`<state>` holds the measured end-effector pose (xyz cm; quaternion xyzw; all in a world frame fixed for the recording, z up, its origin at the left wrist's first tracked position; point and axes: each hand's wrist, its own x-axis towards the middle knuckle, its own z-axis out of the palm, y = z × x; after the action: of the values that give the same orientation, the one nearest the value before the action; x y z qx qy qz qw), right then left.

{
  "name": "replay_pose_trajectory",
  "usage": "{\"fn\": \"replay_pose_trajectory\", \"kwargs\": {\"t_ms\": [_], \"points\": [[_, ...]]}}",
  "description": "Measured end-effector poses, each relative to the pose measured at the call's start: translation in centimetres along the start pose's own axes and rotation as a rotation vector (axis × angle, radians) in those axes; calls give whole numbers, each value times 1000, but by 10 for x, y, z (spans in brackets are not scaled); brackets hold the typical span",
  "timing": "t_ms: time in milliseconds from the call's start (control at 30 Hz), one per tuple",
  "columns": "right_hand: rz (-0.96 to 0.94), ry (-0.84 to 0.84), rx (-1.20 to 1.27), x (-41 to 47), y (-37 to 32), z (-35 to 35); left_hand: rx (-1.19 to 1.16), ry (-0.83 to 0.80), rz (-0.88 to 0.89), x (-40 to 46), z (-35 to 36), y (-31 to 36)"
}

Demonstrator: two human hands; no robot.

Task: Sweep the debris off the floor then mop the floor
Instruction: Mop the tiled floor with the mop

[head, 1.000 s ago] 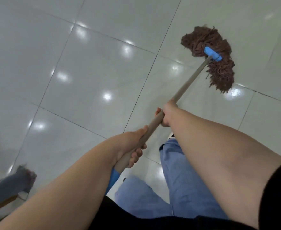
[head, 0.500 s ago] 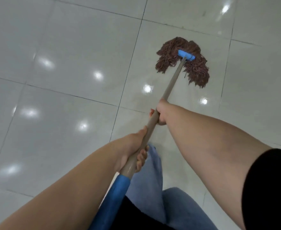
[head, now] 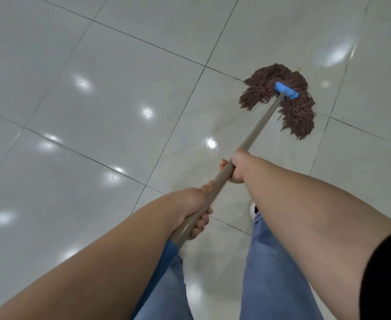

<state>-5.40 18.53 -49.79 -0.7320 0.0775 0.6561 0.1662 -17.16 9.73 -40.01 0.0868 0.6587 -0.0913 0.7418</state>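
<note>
Blue jeans (head: 275,273) and perhaps a white shoe (head: 252,210) below.

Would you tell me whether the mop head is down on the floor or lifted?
Down: the mop head lies spread on the floor.

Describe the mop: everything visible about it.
The mop has a straight grey-brown pole, a blue grip sleeve at its near end, and a blue clamp holding a head of brown yarn-like strands. The head lies splayed in an arch on the glossy white tiled floor, across a grout line. The pole slants from lower left up to the head. The left hand grips it low, the right hand higher up.
</note>
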Motion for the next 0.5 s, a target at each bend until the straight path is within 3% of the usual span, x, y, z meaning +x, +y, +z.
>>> {"fn": "replay_pose_trajectory", "kwargs": {"t_ms": [133, 300, 500], "points": [[-19, 15, -79, 27, -57, -52, -58, 18, 1, 29, 68, 49], [-225, 65, -220, 57, -111, -115, -76, -1, 77, 50, 135, 93], [-251, -100, -262, 82, -108, -132, -68, 37, 78, 65, 130, 55]]}}
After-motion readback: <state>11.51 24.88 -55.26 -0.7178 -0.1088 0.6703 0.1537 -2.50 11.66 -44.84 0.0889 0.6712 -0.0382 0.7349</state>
